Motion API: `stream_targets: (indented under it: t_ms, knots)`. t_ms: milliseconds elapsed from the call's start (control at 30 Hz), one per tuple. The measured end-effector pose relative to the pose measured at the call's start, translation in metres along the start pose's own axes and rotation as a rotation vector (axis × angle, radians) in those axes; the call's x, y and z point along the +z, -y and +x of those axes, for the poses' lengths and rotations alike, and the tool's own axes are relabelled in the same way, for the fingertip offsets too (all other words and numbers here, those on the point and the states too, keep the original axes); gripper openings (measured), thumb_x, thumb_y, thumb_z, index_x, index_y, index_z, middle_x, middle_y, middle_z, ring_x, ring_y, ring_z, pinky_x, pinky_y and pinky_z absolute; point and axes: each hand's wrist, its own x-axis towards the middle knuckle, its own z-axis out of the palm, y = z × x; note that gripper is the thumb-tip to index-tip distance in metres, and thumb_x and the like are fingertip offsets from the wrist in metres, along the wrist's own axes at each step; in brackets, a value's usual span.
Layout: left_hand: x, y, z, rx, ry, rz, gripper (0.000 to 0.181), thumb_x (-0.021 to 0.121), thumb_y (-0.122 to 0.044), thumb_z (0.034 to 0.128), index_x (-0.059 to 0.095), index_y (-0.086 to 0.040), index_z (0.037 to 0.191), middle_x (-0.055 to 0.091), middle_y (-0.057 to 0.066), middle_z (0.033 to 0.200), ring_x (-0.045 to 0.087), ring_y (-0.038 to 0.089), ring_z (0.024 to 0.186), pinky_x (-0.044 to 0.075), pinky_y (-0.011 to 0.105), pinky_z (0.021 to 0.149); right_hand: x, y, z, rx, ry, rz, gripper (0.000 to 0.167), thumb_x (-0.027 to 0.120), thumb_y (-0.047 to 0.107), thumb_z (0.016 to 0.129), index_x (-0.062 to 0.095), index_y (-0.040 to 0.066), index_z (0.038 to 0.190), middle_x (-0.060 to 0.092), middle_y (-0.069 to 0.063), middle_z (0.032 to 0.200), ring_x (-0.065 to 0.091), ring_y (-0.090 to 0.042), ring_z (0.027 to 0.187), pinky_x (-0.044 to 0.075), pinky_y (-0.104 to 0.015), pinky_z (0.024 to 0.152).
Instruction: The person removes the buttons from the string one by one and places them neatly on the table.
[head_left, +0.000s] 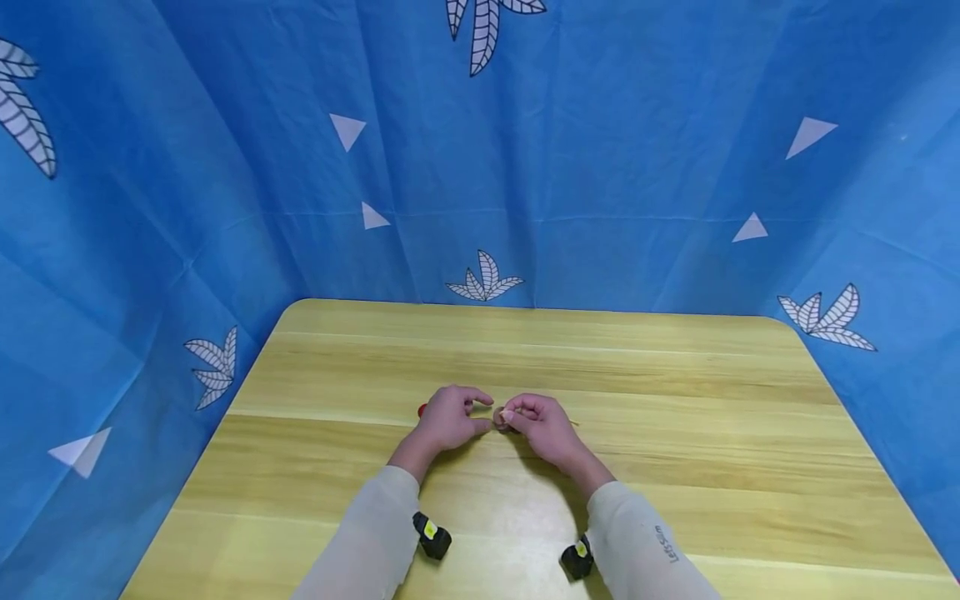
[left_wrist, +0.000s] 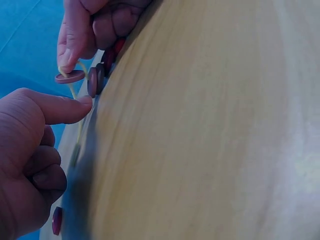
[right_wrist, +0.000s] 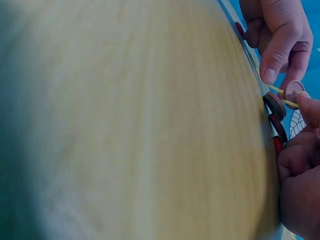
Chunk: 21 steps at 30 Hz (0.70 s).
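Note:
A brown round button [left_wrist: 70, 76] hangs just off the table, with a thin yellow cord [right_wrist: 276, 90] passing at its middle. My right hand [head_left: 542, 425] pinches the cord right against the button, between thumb and fingertips. On the button's other side is my left hand [head_left: 450, 417]; its thumb and index finger stand apart with the cord running between them, and its other fingers are curled. Dark buttons [right_wrist: 275, 106] and a red button [right_wrist: 278, 145] are close by, beneath the right hand. Whether these are on the cord, I cannot tell.
Beside the left hand, a red button [head_left: 422, 410] lies on the wooden table [head_left: 337, 483]. One cord end [head_left: 574, 422] sticks out past the right hand. Black wrist cameras [head_left: 432, 536] sit at both sleeves. A blue patterned curtain [head_left: 637, 167] surrounds the table's back and sides.

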Motion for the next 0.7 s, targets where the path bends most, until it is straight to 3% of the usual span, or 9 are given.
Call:
stream_targets:
  t_ms: [167, 333, 533, 700]
  knots:
    - [0.0037, 0.0008, -0.0014, -0.002, -0.008, 0.006, 0.020, 0.081, -0.014, 0.0833, 0.077, -0.013, 0.103, 0.039, -0.006, 0.056, 0.036, 0.009, 0.051, 0.032, 0.026, 0.052, 0.0003, 0.0002, 0.0000, 0.005, -0.004, -0.001, 0.012, 0.061, 0.002, 0.098, 0.067, -0.009, 0.099, 0.072, -0.020, 0.098, 0.068, -0.033, 0.096, 0.052, -0.036, 0.083]
    - [0.0055, 0.0024, -0.0017, 0.027, -0.031, 0.025, 0.004, 0.079, -0.020, 0.0864, 0.077, -0.018, 0.089, 0.052, -0.008, 0.062, 0.043, 0.009, 0.056, 0.037, 0.027, 0.055, 0.0008, 0.0000, 0.0012, 0.023, -0.027, -0.024, 0.010, 0.063, 0.002, 0.097, 0.068, -0.007, 0.096, 0.072, -0.017, 0.095, 0.068, -0.028, 0.092, 0.051, -0.031, 0.080]
    - [0.0042, 0.0044, -0.0031, 0.045, -0.044, 0.010, 0.005, 0.078, -0.019, 0.0878, 0.076, -0.020, 0.084, 0.062, -0.008, 0.075, 0.050, 0.010, 0.064, 0.042, 0.029, 0.060, 0.0014, 0.0019, 0.0020, 0.028, -0.040, -0.031, 0.008, 0.063, 0.000, 0.097, 0.068, -0.005, 0.094, 0.073, -0.015, 0.091, 0.068, -0.024, 0.088, 0.051, -0.029, 0.077]
    - [0.0001, 0.0040, -0.0062, 0.087, -0.062, -0.021, 0.005, 0.078, -0.012, 0.0869, 0.076, -0.013, 0.082, 0.064, -0.007, 0.083, 0.056, 0.010, 0.073, 0.047, 0.031, 0.068, 0.0019, -0.0005, 0.0021, 0.032, -0.041, -0.022, 0.008, 0.064, 0.001, 0.096, 0.068, -0.007, 0.094, 0.072, -0.017, 0.090, 0.068, -0.024, 0.086, 0.051, -0.028, 0.076]
